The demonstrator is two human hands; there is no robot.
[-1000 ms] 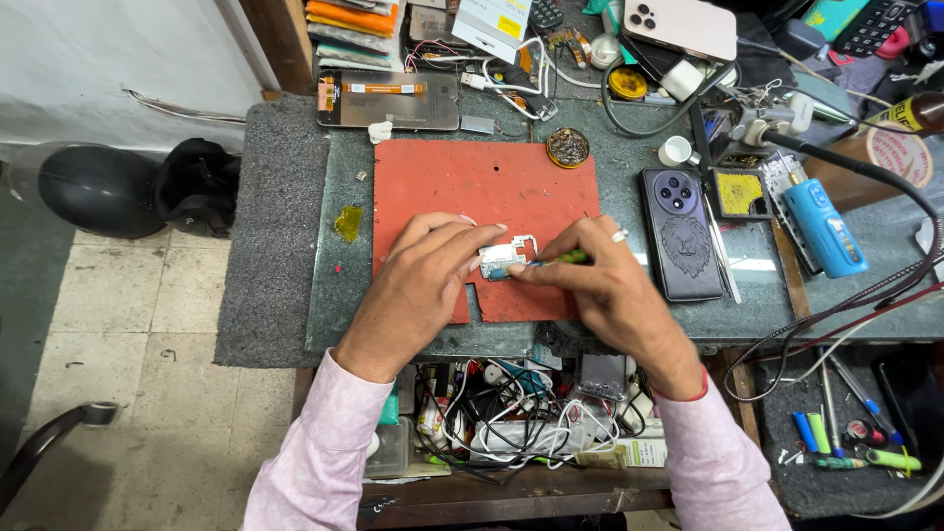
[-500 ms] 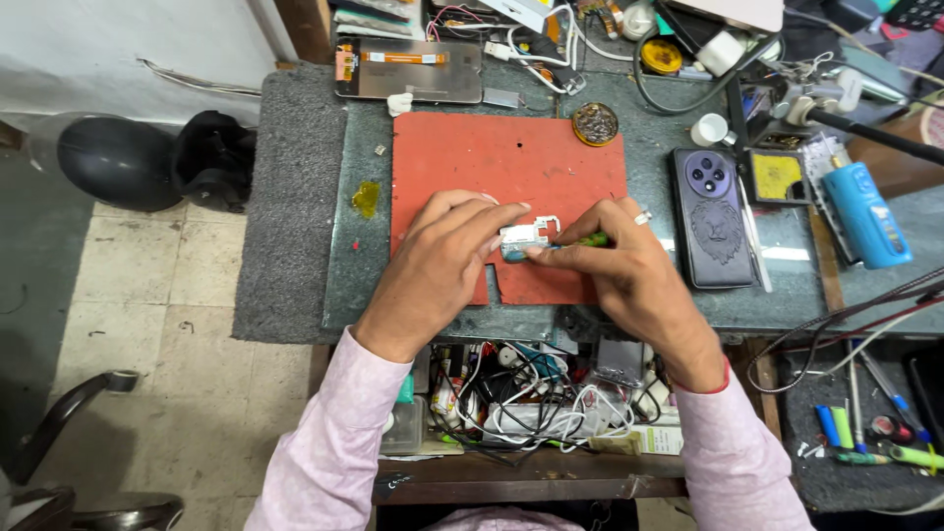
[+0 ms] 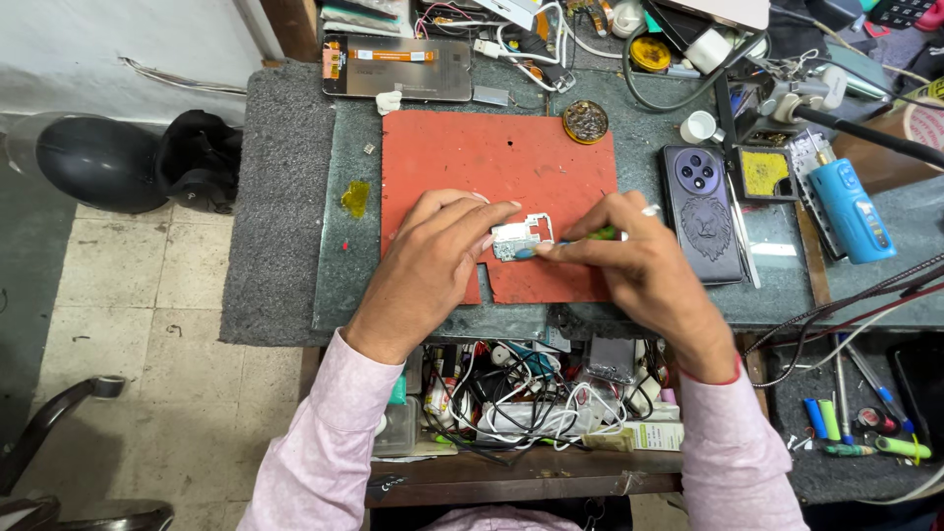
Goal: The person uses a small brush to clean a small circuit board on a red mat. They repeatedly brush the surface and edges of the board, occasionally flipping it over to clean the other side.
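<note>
step: small-part work on a phone sub-board, by the look of it. Fasteners or a connector being worked with a driver-type tool; which of the two, too small to tell.
part: small white board piece (image 3: 522, 237), lying on the red work mat (image 3: 462, 157), near the mat's lower edge, just above its notch.
left hand: left hand (image 3: 433, 261) flat-ish over the mat, fingers half curled, fingertips (image 3: 506, 209) pinning the left and top edge of the board piece. Pressing down, not lifting.
right hand: right hand (image 3: 639, 261) closed in a pinch grip round a thin green-handled tool (image 3: 600, 234). Tool lies nearly level, tip pointing left and meeting the right edge of the board piece.
tip contact: exact spot hidden by fingers.
next move needs: my read is steady downward pin from the left hand and a fine, low-force move at the tool tip; a slip would skid across the board.
nearby: dark phone with round camera module (image 3: 702, 210), back up, just right of the mat. Opened phone frame (image 3: 398, 67) above the mat. Round tin of brass wool (image 3: 586, 121) at the mat's top right corner. Blue handheld device (image 3: 849, 208) further right.
below bench edge: open drawer full of cables and chargers (image 3: 511, 398).
risk: loose small parts on the mat are not visible, so I cannot tell whether any screws are out.
</note>
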